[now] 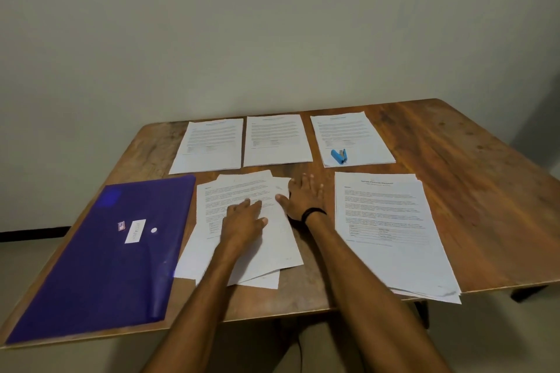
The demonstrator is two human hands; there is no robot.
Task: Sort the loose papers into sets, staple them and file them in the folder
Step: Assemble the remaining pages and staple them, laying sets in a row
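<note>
We see both hands lying flat near the middle of the table, close together but not touching. The left hand [244, 218] rests palm down, fingers straight, on top of a loose pile of papers [272, 247]. The right hand [303, 197] lies just at its two o'clock, fingers spread on the bare wood, its thumb at the pile's right edge. Neither hand grips anything. A black band [313, 213] circles the right wrist.

The pile under the left hand is untidy, its printed sheets fanned at different angles. At three o'clock from the hands lies a thicker stack [391, 227] of printed pages, its near corner hanging past the table edge. At nine o'clock lies the purple folder [106, 251], closed and flat, with a white label on its cover.

Farther off, three neater sets sit in a row: one at eleven o'clock [209, 142], one at twelve o'clock [276, 139], one at one o'clock [351, 133]. A blue stapler [339, 156] rests on the near edge of the one o'clock set.

The wooden table [469, 175] stands against a plain pale wall [272, 24].
</note>
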